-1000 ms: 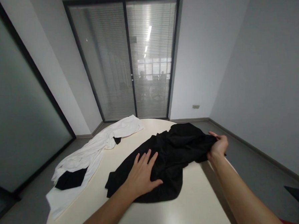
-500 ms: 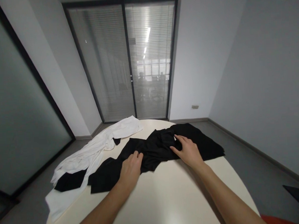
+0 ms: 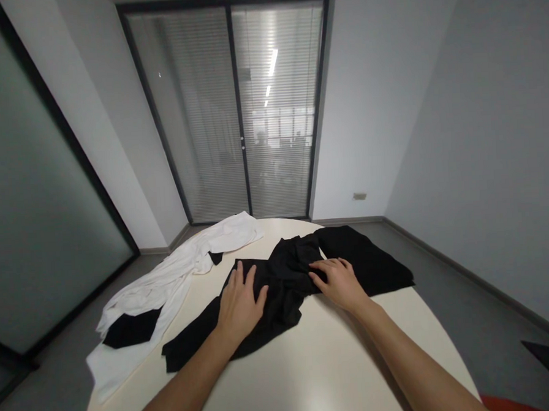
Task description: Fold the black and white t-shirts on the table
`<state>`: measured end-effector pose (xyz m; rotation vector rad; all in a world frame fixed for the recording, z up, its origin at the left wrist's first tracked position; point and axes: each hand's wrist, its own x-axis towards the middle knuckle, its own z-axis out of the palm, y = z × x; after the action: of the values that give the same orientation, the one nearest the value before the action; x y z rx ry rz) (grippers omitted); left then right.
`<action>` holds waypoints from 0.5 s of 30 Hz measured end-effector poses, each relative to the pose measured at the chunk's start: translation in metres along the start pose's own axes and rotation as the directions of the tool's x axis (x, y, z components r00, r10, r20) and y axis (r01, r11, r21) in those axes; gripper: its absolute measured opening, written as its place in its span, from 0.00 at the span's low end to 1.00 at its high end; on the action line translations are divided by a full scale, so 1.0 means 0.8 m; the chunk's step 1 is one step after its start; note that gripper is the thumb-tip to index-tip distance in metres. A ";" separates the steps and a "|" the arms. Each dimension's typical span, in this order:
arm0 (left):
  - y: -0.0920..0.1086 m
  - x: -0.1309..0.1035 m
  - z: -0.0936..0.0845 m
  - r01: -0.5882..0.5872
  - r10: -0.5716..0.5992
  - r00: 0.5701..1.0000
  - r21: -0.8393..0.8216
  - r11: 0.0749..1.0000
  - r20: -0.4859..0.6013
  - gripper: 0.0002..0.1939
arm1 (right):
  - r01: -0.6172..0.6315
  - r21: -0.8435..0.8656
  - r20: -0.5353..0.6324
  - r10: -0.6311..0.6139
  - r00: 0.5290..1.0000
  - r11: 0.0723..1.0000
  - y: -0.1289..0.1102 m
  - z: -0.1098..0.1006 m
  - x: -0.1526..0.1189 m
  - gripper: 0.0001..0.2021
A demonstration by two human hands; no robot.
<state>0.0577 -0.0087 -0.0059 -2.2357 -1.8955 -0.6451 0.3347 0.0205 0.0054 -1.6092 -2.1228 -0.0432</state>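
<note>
A black garment [image 3: 285, 278] lies rumpled across the round table, its kind hard to make out. My left hand [image 3: 240, 302] rests on its left part, fingers spread and palm down. At its right side, my right hand [image 3: 340, 282] has thumb and fingers bent round a fold of the dark cloth. Beyond that hand, a flatter black cloth [image 3: 364, 259] reaches toward the table's right edge. I cannot tell whether the two black pieces are joined.
A long white garment [image 3: 168, 278] with black patches lies along the table's [image 3: 301, 369] left and far side. Behind the table stands a glass door [image 3: 239, 109] with blinds. Something red [image 3: 506, 405] shows at the lower right.
My left hand has gone from bent fingers to a spread, flat hand. The black garment's near edge has come closer to me. My right hand has shifted slightly left, its fingers nearer together.
</note>
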 end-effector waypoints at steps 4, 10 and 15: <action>-0.033 0.012 0.027 0.137 -0.144 0.979 0.054 0.989 0.144 0.38 | -0.018 0.010 0.096 0.017 0.995 1.000 0.002 0.005 -0.001 0.17; -0.040 0.021 0.029 0.085 -0.060 0.993 -0.274 0.958 0.101 0.27 | 0.024 0.073 0.127 -0.033 0.991 0.997 0.009 0.010 -0.002 0.06; -0.019 0.019 -0.003 -0.070 -0.004 0.990 -0.509 0.858 -0.143 0.17 | 0.007 0.172 0.074 -0.020 0.997 0.985 0.008 0.009 0.001 0.05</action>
<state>0.0438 0.0068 0.0001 -2.4184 -1.7619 -1.4085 0.3377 0.0253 -0.0024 -1.5174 -2.1299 0.1944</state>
